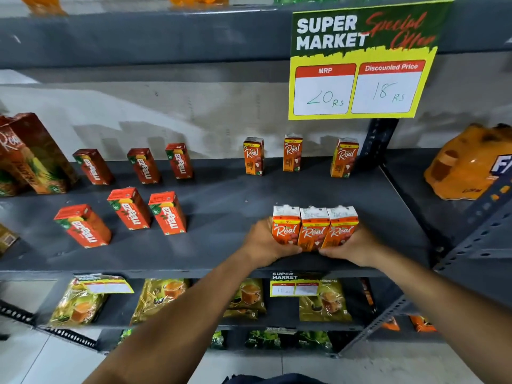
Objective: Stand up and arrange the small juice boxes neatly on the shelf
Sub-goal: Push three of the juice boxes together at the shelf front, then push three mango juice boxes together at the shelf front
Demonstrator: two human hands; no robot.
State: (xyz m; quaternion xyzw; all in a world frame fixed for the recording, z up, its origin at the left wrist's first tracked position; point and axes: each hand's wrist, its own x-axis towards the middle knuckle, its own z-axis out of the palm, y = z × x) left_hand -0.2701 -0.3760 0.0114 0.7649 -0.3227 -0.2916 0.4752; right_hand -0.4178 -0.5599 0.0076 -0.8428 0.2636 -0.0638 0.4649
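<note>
Where the dark grey shelf (221, 195) meets its front edge, three orange Real juice boxes (314, 228) stand upright side by side, touching one another, pressed together between two bare hands. The left hand (263, 245) cups the leftmost box and the right hand (352, 248) the rightmost, each grip wrapped against an outer side with thumbs along the lower front. Three more Real boxes (292, 153) stand apart from one another along the back edge, the right one tilted slightly. Six red Maaza boxes (130, 209) stand toward the left: three along the back, three nearer the front, all spaced apart and angled. A tall Real carton (36, 153) stands at the far left edge, partly cut off by the frame. A yellow-and-green price sign (360, 65) hangs from the shelf above, reading 20 Rs and 18 Rs. An orange pack (465, 164) on the neighbouring shelf to the right is cut off, its label unreadable. Below, gold tea packets (160, 297) are partly hidden by the forearms; their number cannot be counted.
</note>
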